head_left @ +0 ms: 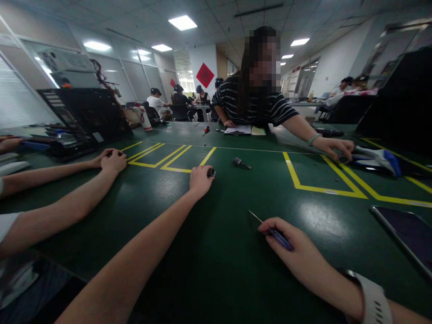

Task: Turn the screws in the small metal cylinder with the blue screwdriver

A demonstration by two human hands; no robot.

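Near the middle of the green table [216,270], my left hand [200,183] is closed around a small black cylindrical piece [211,172], whose round open end faces right. Most of that piece is hidden by my fingers. Lower right, my right hand [286,238] grips a screwdriver with a purple handle [281,239]. Its thin metal shaft [255,216] points up and left, apart from the black piece. Beyond my hands lies a dark cylindrical part with a metal shaft [241,163].
Yellow tape outlines [297,175] mark the table. A person opposite reaches a hand [334,147] toward a blue-and-white item [384,161]. Another person's hands [113,161] are at left. A phone-like dark slab [405,234] lies right; a red screwdriver [206,130] and clipboard [238,130] lie farther back.
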